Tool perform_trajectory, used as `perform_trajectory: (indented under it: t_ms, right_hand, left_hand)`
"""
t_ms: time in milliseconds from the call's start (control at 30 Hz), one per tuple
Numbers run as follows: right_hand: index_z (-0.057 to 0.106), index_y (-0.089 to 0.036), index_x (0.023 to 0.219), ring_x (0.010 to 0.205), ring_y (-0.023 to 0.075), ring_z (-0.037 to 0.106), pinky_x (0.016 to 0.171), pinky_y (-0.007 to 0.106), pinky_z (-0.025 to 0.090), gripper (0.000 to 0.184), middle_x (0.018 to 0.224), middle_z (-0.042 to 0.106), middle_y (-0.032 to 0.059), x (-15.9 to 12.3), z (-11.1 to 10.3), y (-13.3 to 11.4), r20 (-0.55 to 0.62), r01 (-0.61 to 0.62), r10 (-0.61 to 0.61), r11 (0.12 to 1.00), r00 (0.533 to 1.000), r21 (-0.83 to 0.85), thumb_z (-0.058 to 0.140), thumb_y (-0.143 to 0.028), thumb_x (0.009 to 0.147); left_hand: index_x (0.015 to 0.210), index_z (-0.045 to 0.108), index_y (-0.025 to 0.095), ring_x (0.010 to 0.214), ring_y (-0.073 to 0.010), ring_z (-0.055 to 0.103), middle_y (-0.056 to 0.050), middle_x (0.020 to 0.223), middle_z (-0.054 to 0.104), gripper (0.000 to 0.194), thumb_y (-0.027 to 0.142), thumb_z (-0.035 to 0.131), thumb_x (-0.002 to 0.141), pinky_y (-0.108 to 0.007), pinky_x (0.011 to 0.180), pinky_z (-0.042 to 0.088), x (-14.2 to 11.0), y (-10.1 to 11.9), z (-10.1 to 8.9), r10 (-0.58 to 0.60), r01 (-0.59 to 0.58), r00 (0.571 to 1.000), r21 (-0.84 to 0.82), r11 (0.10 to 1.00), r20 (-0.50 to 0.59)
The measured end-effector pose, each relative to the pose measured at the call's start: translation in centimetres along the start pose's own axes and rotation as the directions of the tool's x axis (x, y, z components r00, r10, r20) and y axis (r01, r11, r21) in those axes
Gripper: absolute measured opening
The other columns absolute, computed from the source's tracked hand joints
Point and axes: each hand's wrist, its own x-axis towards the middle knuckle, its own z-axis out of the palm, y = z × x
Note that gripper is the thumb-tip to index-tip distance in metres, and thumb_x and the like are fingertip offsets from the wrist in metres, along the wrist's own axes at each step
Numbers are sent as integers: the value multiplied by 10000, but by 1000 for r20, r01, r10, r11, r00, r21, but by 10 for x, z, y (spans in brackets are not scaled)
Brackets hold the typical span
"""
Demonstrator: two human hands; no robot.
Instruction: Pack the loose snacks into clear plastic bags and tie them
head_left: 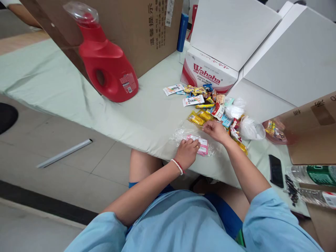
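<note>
My left hand (187,153), with a beaded bracelet at the wrist, has its fingers curled over a pink-and-white packet (203,146) near the table's front edge. Thin clear plastic bag film (176,135) spreads around that packet; I cannot tell whether the packet lies in it or on it. My right hand (215,131) pinches the film's upper edge between thumb and fingers. Just beyond lie yellow-wrapped snacks (196,118). Behind them is a pile of small wrapped snacks (218,110), with white-and-orange sachets (193,100) at its left.
A red detergent bottle (111,66) stands at left before a large cardboard box (133,31). Behind the snacks is a Wahaha carton (207,71). To the right are crumpled clear bags (249,128), a black phone (276,170) and plastic bottles (319,175). Another person's arm (23,15) shows top left.
</note>
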Motion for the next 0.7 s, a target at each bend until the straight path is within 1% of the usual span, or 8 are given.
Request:
perform_trajectory:
  t_ms: [167,300,367,467,533,600,633,700]
  right_hand:
    - [748,-198,1161,887,217,594,820,310,460,327,902,676,80,-51,18,-19,47,256,-255,966,966,-40,461,-250,1013]
    - [700,-212,1339,910,244,553,823,346,482,430,896,615,101,-82,48,-19,6,271,-271,960,962,-68,386,-219,1045]
    - [685,-232,1375,919,251,531,833,366,489,450,908,600,100,-89,60,-16,4,267,-267,960,964,-87,382,-204,1044]
    - [673,-279,1398,934,251,501,887,389,489,478,914,576,85,-94,70,-14,32,249,-247,955,968,-158,377,-170,1039]
    - [666,-315,1404,938,246,489,929,399,480,503,912,558,74,-96,73,-15,40,231,-228,951,973,-203,373,-142,1034]
    - [658,-337,1411,935,241,481,954,406,472,526,918,549,68,-97,76,-16,36,222,-220,947,975,-233,378,-117,1024]
    - [656,-341,1412,929,239,476,954,405,470,532,920,545,66,-97,77,-16,25,221,-222,945,975,-242,385,-108,1019]
    - [661,-340,1406,923,236,469,940,394,470,532,922,536,65,-98,81,-15,-12,225,-235,943,972,-243,404,-96,1009]
  left_hand:
    - [1277,680,202,1129,-267,607,-118,1284,709,380,185,389,1033,-460,894,462,0,-2,3,-5,4,1000,-39,999,-30]
    - [1205,732,202,1149,-241,646,-77,1224,757,342,142,480,982,-424,997,504,-5,-17,7,-10,-10,996,-208,978,-91]
    - [1140,758,222,1154,-204,668,-47,1223,765,362,86,498,927,-381,1033,520,-9,-30,7,-79,28,988,-349,937,-133]
    - [1015,765,220,1052,-169,707,-33,1106,780,375,56,452,887,-326,974,558,-10,-49,4,-351,210,917,-521,828,-188]
    - [1000,745,196,991,-174,703,-54,1047,758,353,83,424,903,-324,948,562,-5,-60,-1,-540,345,809,-557,756,-233]
    - [1128,712,165,1059,-204,672,-98,1143,716,328,161,444,938,-358,998,538,4,-69,-8,-640,431,712,-541,722,-288]
    - [1237,675,151,1140,-226,641,-123,1242,680,358,212,476,945,-385,1049,510,10,-73,-10,-648,446,699,-523,726,-304]
    - [1428,563,160,1317,-269,542,-138,1427,587,533,273,561,907,-435,1155,425,20,-80,-14,-581,417,767,-477,774,-273]
